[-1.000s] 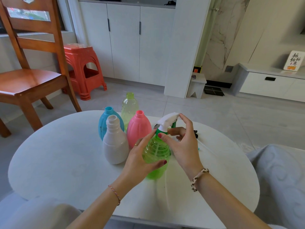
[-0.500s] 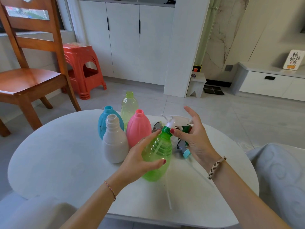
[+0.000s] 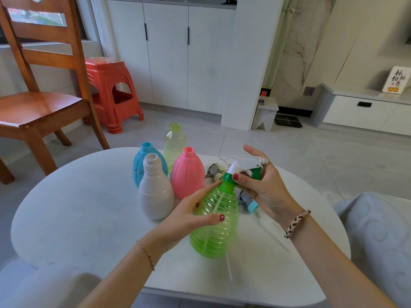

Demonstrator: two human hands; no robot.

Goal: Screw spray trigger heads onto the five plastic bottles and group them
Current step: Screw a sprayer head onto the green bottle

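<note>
On table [image 3: 66,218]: left hand [image 3: 184,221] grips unlabelled green bottle [image 3: 214,225]; right hand [image 3: 262,187] pinches trigger head [image 3: 244,164].

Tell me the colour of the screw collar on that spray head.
Dark green collar, under a white trigger spray head; head view.

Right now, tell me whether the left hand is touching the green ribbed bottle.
Touching. The head view shows the left hand wrapped around the green ribbed bottle, thumb pressed on its front, fingers behind its shoulder.
</note>
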